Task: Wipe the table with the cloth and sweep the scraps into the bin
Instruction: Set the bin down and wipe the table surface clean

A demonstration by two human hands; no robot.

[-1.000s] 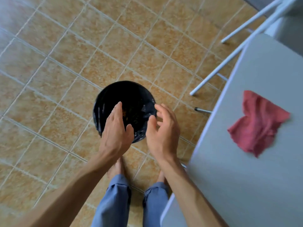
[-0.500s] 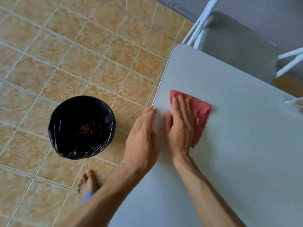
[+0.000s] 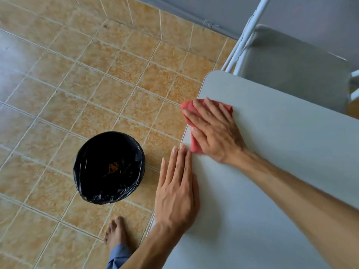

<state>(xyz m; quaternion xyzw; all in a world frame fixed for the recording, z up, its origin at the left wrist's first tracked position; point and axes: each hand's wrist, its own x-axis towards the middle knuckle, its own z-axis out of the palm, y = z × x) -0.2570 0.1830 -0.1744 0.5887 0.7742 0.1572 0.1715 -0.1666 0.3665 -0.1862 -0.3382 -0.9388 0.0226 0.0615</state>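
Note:
My right hand (image 3: 213,131) lies flat with spread fingers on the red cloth (image 3: 195,144), pressing it to the grey table (image 3: 281,171) at the table's left edge; part of the cloth hangs past the edge. My left hand (image 3: 177,189) sits just nearer along the same edge, held flat with fingers together, and nothing shows in it. The black-lined bin (image 3: 108,167) stands on the floor to the left of the table with orange scraps at its bottom. No scraps show on the table.
A tiled floor (image 3: 77,84) spreads around the bin. A grey chair with white legs (image 3: 291,63) stands at the table's far end. My bare foot (image 3: 115,232) rests on the floor beside the table's near-left edge.
Both hands left the space over the bin and came to the table. My right hand landed on the cloth and slid it left to the table's edge; my left hand settled at that edge.

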